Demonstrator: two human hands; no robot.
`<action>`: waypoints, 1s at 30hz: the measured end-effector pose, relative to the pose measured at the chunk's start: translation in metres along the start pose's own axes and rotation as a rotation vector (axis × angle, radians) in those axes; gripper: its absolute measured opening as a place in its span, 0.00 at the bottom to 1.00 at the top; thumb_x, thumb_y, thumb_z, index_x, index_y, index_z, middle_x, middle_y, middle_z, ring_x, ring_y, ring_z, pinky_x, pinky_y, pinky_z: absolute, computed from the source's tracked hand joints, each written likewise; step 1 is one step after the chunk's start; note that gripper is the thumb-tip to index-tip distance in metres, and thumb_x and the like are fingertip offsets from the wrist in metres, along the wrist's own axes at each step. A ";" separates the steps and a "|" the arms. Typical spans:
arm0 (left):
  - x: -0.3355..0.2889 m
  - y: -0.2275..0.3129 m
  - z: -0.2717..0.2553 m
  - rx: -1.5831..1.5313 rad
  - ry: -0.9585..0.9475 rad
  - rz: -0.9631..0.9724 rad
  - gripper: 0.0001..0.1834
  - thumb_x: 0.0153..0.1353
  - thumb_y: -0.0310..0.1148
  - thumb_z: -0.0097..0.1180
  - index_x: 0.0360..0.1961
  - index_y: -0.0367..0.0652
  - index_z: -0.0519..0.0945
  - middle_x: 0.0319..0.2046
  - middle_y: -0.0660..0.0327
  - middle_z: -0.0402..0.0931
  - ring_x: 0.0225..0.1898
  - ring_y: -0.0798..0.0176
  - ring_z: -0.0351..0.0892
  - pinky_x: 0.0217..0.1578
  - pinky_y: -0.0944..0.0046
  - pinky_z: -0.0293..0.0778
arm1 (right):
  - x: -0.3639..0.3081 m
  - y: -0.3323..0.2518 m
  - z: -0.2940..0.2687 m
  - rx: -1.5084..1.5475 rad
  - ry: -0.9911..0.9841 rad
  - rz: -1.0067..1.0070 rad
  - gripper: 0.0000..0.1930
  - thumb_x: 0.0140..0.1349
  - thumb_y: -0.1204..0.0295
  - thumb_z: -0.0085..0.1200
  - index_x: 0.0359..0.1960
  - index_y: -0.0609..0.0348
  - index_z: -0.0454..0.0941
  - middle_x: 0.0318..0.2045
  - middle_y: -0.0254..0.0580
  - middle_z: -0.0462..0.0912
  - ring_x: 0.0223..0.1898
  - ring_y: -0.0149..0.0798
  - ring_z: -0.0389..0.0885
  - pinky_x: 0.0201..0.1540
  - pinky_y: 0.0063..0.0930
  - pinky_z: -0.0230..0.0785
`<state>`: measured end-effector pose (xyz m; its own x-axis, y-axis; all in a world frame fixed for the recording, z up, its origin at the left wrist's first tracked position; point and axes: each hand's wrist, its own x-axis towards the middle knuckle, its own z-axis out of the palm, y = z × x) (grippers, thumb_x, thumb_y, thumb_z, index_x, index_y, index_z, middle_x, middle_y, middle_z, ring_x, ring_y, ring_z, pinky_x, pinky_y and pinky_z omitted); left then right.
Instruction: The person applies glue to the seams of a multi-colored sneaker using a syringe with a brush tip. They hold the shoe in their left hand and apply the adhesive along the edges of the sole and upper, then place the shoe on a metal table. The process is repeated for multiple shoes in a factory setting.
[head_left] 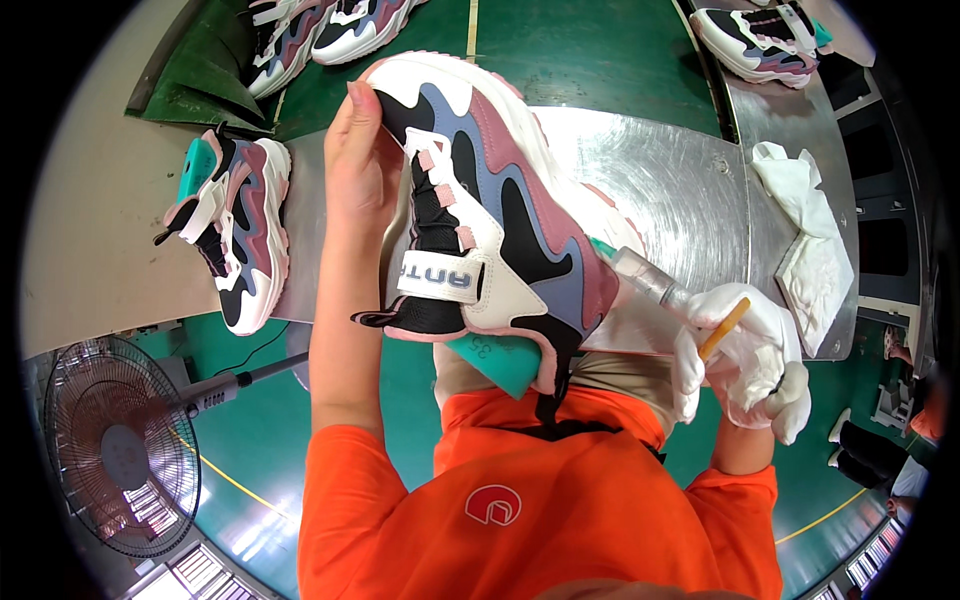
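Nearest the orange shirt (570, 540), a multicoloured sports shoe (515, 210) is held up over the near edge of the metal bench (650, 150), its toe turned toward the far side and its sole toward the right. A teal insert (495, 368) is seated in the collar and the strap (440, 277) is laid across the throat, so the shoe is judged to be fully assembled, with only finishing along the sole joint in hand. By the gloved right grip (748, 352), closed with fingers bent, a clear tube (650, 277) is held, and a yellow stick (725, 328) is gripped along with it; the tube's green tip is brought to the joint near the heel, though whether contact is made cannot be told. The toe is clasped by the bare left grip (362, 165), closed with the thumb on the near face; its other fingers are largely hidden. No finished line of fluid can be made out, so how much of the joint has been treated cannot be judged. Toward the right edge of the bench a white cloth (800, 210) is laid; by the left end another shoe (255, 235) is set. Farther off, two shoes (365, 28) are placed beyond the far left corner and one (755, 45) beyond the far right; whether these are done or waiting is not shown.
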<state>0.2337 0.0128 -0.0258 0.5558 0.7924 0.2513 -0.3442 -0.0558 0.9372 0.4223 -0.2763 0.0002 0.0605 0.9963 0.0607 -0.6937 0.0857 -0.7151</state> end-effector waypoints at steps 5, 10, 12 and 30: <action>-0.001 0.006 0.009 0.064 0.144 -0.092 0.26 0.74 0.46 0.40 0.58 0.32 0.71 0.51 0.53 0.77 0.52 0.60 0.78 0.54 0.60 0.72 | -0.006 -0.002 0.003 -0.011 0.142 0.010 0.50 0.29 0.57 0.77 0.50 0.86 0.67 0.26 0.61 0.77 0.23 0.47 0.81 0.22 0.28 0.75; 0.001 0.003 0.008 0.094 0.186 -0.148 0.25 0.74 0.46 0.41 0.54 0.33 0.73 0.50 0.55 0.78 0.50 0.63 0.78 0.52 0.63 0.73 | -0.008 0.001 -0.018 0.058 0.029 -0.014 0.53 0.28 0.57 0.78 0.51 0.87 0.66 0.27 0.63 0.77 0.24 0.48 0.81 0.23 0.31 0.75; 0.003 -0.002 0.000 0.069 0.181 -0.182 0.24 0.74 0.47 0.42 0.53 0.33 0.73 0.49 0.56 0.78 0.49 0.65 0.78 0.51 0.65 0.72 | -0.009 0.004 -0.026 0.091 -0.020 -0.013 0.54 0.27 0.57 0.79 0.52 0.87 0.64 0.28 0.64 0.77 0.25 0.49 0.81 0.24 0.32 0.74; 0.016 -0.015 -0.038 0.150 0.348 -0.460 0.24 0.69 0.54 0.48 0.21 0.52 0.66 0.15 0.74 0.58 0.17 0.79 0.56 0.19 0.75 0.54 | -0.018 0.028 -0.041 0.268 0.126 -0.126 0.48 0.26 0.62 0.70 0.49 0.87 0.66 0.34 0.68 0.77 0.23 0.52 0.80 0.20 0.37 0.76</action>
<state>0.2187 0.0490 -0.0453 0.3331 0.9066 -0.2591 -0.0025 0.2756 0.9613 0.4317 -0.2924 -0.0496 0.2349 0.9713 0.0380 -0.8384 0.2223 -0.4977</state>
